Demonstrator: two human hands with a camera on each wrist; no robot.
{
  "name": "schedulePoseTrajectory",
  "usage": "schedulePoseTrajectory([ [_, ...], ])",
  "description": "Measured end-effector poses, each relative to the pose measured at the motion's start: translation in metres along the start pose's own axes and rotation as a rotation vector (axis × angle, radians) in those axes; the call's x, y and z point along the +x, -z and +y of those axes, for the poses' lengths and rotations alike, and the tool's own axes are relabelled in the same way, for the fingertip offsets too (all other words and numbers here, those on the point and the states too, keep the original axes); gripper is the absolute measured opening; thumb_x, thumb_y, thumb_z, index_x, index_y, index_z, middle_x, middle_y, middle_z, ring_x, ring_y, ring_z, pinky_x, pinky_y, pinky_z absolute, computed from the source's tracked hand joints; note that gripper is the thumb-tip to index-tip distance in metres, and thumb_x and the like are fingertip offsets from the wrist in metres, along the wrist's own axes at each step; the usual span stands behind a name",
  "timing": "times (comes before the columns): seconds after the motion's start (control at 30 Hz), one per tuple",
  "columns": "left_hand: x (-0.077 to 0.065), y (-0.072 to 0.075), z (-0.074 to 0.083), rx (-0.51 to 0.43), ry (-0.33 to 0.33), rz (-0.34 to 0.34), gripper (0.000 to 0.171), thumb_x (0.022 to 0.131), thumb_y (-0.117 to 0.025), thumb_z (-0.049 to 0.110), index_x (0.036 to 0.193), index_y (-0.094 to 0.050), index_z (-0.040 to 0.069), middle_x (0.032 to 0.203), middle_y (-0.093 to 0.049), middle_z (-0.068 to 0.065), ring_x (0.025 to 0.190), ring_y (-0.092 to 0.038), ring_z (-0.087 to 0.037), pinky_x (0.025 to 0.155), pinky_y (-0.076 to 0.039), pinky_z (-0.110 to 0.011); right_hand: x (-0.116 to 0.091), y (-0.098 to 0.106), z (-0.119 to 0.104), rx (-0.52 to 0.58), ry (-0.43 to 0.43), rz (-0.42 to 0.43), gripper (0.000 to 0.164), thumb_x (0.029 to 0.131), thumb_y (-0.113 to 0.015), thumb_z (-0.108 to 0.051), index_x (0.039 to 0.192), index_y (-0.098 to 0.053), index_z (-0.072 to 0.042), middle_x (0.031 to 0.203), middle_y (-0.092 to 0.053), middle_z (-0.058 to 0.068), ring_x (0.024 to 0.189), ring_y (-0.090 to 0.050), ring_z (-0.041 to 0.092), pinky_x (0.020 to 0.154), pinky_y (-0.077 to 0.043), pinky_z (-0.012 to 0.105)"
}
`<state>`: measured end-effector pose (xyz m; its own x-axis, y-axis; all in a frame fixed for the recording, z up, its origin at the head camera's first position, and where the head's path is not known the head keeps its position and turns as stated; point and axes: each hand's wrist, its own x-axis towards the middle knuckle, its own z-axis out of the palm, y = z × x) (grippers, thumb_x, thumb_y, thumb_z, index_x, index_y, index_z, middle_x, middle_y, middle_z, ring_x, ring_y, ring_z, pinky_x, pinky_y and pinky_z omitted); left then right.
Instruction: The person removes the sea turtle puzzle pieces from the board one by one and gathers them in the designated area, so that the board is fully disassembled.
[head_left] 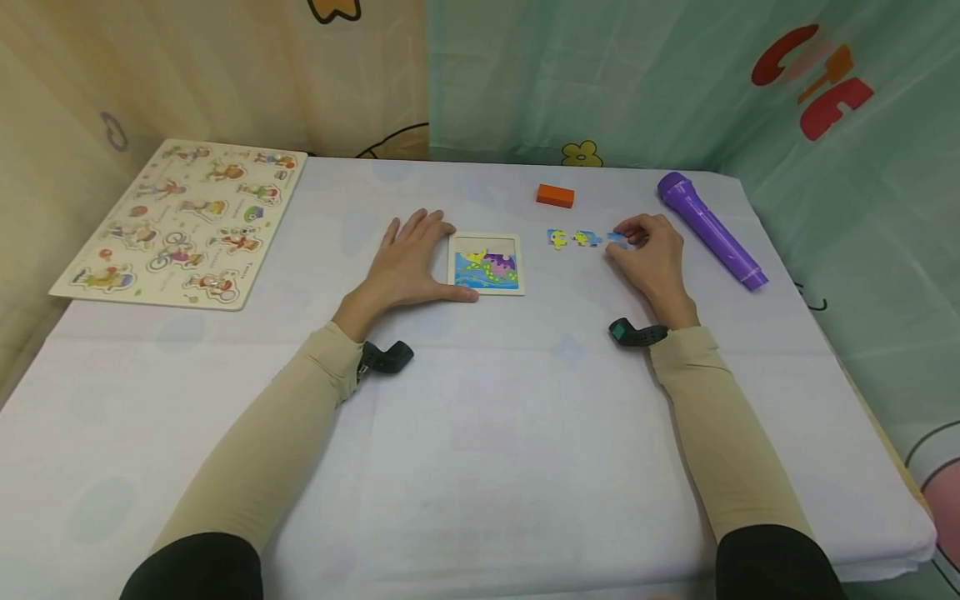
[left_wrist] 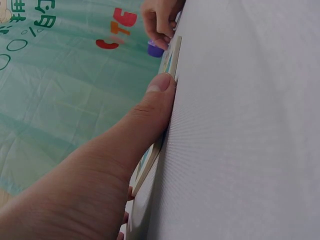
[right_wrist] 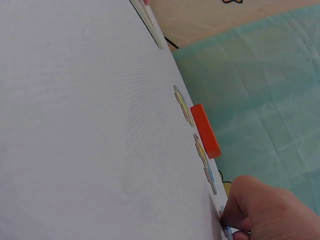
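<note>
A small square jigsaw tray point(head_left: 487, 292) with a pale rim lies on the table, partly filled with blue, yellow and purple pieces. My left hand point(head_left: 408, 265) spreads its fingers at the tray's left side, and its thumb point(left_wrist: 160, 90) rests along the near edge. To the right, my right hand point(head_left: 654, 257) has thumb and fingertips around a blue puzzle piece point(head_left: 617, 239), partly hidden by the fingers. Left of that piece lie a yellow-and-blue puzzle piece point(head_left: 587, 238) and another yellow one point(head_left: 557, 239), both flat on the cloth.
An orange block point(head_left: 555, 196) lies behind the loose pieces. A purple tube-shaped object point(head_left: 711, 230) lies beyond the right hand. At the far left is a large picture board point(head_left: 180, 225). Curtains point(head_left: 570, 83) hang along the back of the white-covered table point(head_left: 480, 467).
</note>
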<state>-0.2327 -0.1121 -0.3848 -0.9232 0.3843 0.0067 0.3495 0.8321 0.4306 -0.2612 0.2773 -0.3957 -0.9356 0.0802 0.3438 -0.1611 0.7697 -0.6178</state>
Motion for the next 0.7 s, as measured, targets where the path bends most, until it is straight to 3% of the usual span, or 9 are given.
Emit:
schedulePoseTrajectory([
  [0.27,0.0,-0.001,-0.001,-0.001,0.001,0.004,0.114,0.071,-0.082,0.077,0.158,-0.04,0.016,0.176,-0.02,-0.011,0.165,-0.005,-0.029,0.132,0.006,-0.056,0.0,0.0,-0.001,0.01,-0.025,0.006,0.029,0.088,-0.067,-0.015,0.114,-0.074,-0.002,0.105,-0.062,0.015,0.095,-0.055,0.024,0.083,-0.037,0.027],
  [0.43,-0.001,0.001,0.0,-0.003,0.001,0.008,0.114,0.071,-0.082,0.076,0.158,-0.04,0.016,0.176,-0.02,-0.011,0.165,-0.005,-0.03,0.132,0.005,-0.056,0.0,-0.001,-0.007,0.04,-0.045,0.055,0.03,0.093,-0.065,-0.015,0.119,-0.074,-0.005,0.111,-0.063,0.013,0.099,-0.056,0.022,0.083,-0.041,0.024],
  [0.57,-0.002,0.001,0.0,-0.002,-0.004,0.017,0.114,0.071,-0.083,0.076,0.157,-0.041,0.015,0.176,-0.021,-0.011,0.165,-0.006,-0.03,0.132,0.004,-0.056,-0.003,-0.01,-0.025,0.091,0.014,0.043,0.027,0.092,-0.064,-0.011,0.117,-0.075,-0.005,0.11,-0.065,0.013,0.098,-0.057,0.023,0.085,-0.04,0.023],
  [0.7,-0.001,0.0,-0.001,-0.002,-0.008,0.016,0.114,0.07,-0.083,0.077,0.157,-0.041,0.016,0.176,-0.021,-0.011,0.165,-0.006,-0.03,0.133,0.005,-0.056,-0.008,-0.023,-0.055,0.125,0.108,-0.063,0.026,0.09,-0.065,-0.008,0.114,-0.075,-0.004,0.107,-0.067,0.014,0.096,-0.058,0.026,0.083,-0.041,0.025],
])
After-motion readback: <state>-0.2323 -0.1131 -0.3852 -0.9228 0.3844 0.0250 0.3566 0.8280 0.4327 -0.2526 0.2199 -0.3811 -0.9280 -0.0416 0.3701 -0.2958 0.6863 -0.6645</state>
